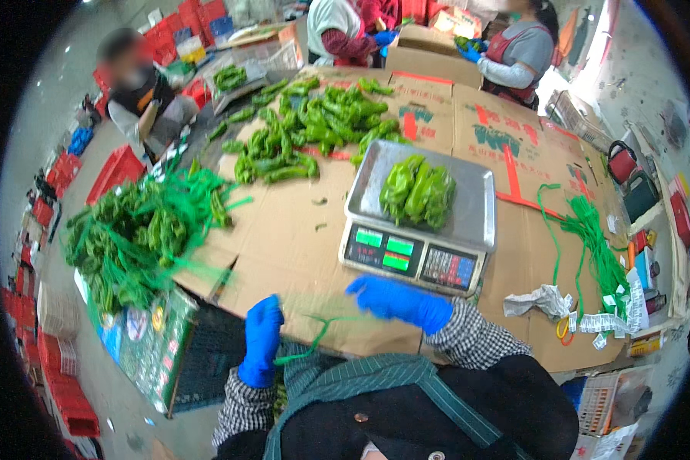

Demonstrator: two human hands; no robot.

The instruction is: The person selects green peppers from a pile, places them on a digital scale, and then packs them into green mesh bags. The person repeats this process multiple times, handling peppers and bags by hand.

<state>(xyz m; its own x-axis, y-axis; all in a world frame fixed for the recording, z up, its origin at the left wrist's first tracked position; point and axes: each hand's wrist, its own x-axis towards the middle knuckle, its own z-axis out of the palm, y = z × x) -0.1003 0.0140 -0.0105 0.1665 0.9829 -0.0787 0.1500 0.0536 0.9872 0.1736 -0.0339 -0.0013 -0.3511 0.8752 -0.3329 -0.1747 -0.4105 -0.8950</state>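
Lying in the scale tray (pixel 475 184) (display (pixel 383 249) lit), green peppers (pixel 418 192).

I note one narrow green strip (pixel 320 335), limp, bent, upper part blurred, lower part at the cardboard (pixel 284 253) sheet's near edge.

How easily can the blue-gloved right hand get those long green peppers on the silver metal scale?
Probably yes: the right hand is near, with only the dark front panel of the silver metal scale before the long green peppers.
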